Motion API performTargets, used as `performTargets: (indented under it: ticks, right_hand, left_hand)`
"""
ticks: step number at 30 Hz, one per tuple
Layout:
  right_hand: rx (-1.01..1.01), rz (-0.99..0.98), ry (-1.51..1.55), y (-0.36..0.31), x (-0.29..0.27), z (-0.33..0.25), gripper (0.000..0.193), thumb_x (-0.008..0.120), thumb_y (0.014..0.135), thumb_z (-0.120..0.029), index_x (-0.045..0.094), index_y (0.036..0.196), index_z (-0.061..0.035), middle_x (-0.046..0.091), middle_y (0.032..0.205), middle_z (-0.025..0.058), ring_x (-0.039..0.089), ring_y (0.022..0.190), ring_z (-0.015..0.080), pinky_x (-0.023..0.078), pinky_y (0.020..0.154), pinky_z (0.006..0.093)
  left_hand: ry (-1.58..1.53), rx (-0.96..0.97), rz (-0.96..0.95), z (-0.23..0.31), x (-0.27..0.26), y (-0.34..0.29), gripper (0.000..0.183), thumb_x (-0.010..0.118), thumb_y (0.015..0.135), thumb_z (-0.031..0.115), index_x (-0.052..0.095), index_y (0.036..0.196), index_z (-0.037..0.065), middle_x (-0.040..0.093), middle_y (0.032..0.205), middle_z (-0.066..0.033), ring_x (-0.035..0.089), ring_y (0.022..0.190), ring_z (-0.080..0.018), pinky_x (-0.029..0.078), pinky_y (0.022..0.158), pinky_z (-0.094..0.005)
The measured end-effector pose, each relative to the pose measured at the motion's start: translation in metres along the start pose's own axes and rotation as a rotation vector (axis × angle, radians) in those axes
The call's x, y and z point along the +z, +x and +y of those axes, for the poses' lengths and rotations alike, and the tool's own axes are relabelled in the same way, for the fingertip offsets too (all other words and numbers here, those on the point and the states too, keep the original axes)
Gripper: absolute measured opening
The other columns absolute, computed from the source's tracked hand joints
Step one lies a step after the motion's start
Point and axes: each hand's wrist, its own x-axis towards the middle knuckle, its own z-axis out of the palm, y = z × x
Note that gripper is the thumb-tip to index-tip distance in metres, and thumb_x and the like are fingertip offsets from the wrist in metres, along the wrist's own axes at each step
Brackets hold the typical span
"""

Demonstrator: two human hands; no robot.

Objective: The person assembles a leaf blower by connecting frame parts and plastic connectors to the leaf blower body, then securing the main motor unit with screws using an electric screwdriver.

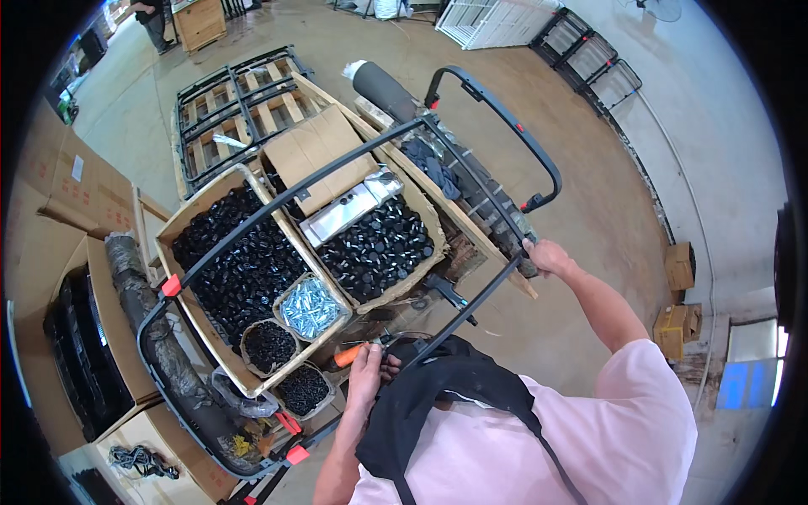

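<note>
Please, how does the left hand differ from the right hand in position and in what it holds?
The left hand is close to the body, while the right hand is stretched out to the side. The left hand has an orange handle at its thumb side; the right hand holds the dark metal frame. Both hands are bare.

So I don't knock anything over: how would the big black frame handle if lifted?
The black frame looks likely to stay stiff, with long tubes joined at the corners. It could swing or tip if raised only by the right hand, which holds one corner. Its smooth-looking surface might slip a little.
</note>
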Motion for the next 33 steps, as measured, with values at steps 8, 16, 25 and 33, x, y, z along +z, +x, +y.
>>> performTargets:
  ticks: [8,16,25,33]
  right_hand:
    - [0.014,0.057,-0.081,-0.022,0.0,-0.013,0.064,0.047,0.101,-0.053,0.075,0.091,0.0038,0.076,0.097,0.0269,0.073,0.101,0.0432,0.058,0.09,0.0517]
    - [-0.041,0.204,-0.218,-0.025,0.007,-0.007,0.071,0.049,0.099,-0.061,0.077,0.102,0.0043,0.074,0.108,0.0297,0.072,0.108,0.0409,0.056,0.095,0.0499]
    - [-0.193,0.338,-0.332,-0.004,0.014,0.015,0.07,0.05,0.099,-0.061,0.075,0.1,0.0049,0.075,0.108,0.0279,0.072,0.107,0.0419,0.057,0.094,0.0499]
    - [-0.209,0.441,-0.437,-0.006,0.015,0.004,0.066,0.048,0.102,-0.057,0.077,0.107,0.0021,0.075,0.113,0.0243,0.072,0.11,0.0411,0.055,0.099,0.0493]
  left_hand:
    - [0.026,0.051,-0.038,-0.009,-0.004,0.004,0.035,0.046,0.113,0.041,0.055,0.113,0.007,0.072,0.092,-0.0079,0.066,0.074,-0.0135,0.052,0.064,-0.0253]
    - [0.024,0.046,-0.045,-0.011,-0.004,0.002,0.037,0.046,0.113,0.043,0.056,0.115,0.007,0.072,0.095,-0.0065,0.065,0.078,-0.0121,0.05,0.068,-0.0246]
    - [0.03,0.07,-0.028,-0.009,-0.005,0.0,0.04,0.047,0.113,0.043,0.055,0.123,0.005,0.073,0.098,-0.0084,0.068,0.08,-0.0141,0.053,0.069,-0.0265]
    - [0.012,0.141,0.027,-0.005,-0.011,-0.013,0.038,0.047,0.113,0.042,0.057,0.12,0.006,0.073,0.096,-0.0069,0.067,0.081,-0.0134,0.053,0.07,-0.0267]
